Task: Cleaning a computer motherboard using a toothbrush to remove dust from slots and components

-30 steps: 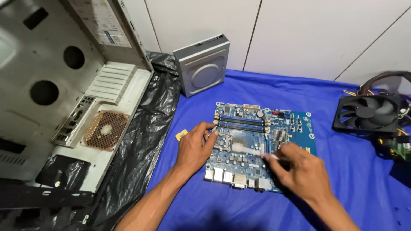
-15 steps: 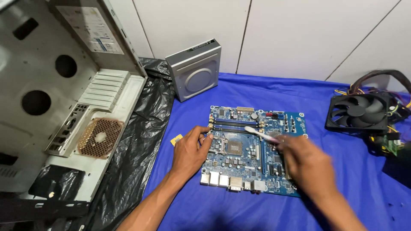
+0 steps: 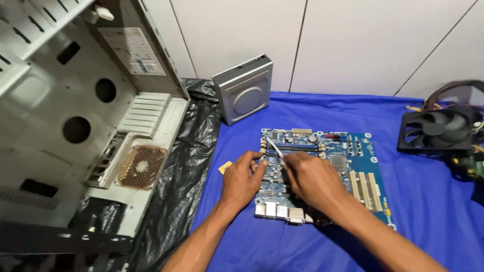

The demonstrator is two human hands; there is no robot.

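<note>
blue motherboard (image 3: pixel 348 171) is lying flat on the blue cloth (image 3: pixel 428 201), near the middle. left hand (image 3: pixel 242 177) rests on its left edge, fingers curled and touching the board, not gripping anything i can make out. right hand (image 3: pixel 311 177) is closed in a pinch on a thin white stick (image 3: pixel 275 149) with the free end poking up over the memory slots. open grey pc case (image 3: pixel 75 126) sits to the left on black plastic (image 3: pixel 189 166), a silver optical drive (image 3: pixel 244 95) stands behind, black fan (image 3: pixel 438 131) off to the right
</note>
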